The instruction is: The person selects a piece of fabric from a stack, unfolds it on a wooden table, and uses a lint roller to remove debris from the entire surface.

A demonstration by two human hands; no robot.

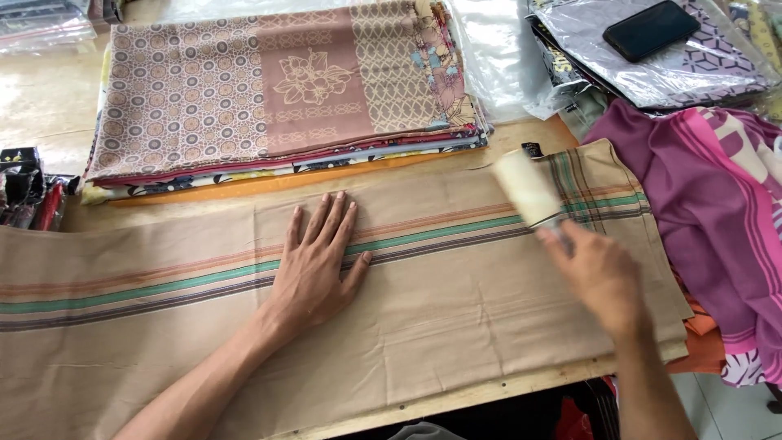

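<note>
Left hand (314,265) flat, fingers spread on the beige striped cloth (407,310) laid along the table (456,399), right hand (599,273) gripping a pale roller (528,187), blurred; risk: cloth may bunch where it isn't pinned.

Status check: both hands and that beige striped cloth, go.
Left hand flat on beige striped cloth. Right hand holds pale roller, blurred. Nothing on the cloth ahead.

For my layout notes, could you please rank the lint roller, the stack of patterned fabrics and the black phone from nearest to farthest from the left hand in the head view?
From the left hand:
1. Stack of patterned fabrics, just beyond the fingertips.
2. Lint roller, to the right.
3. Black phone, far top right corner.
</note>
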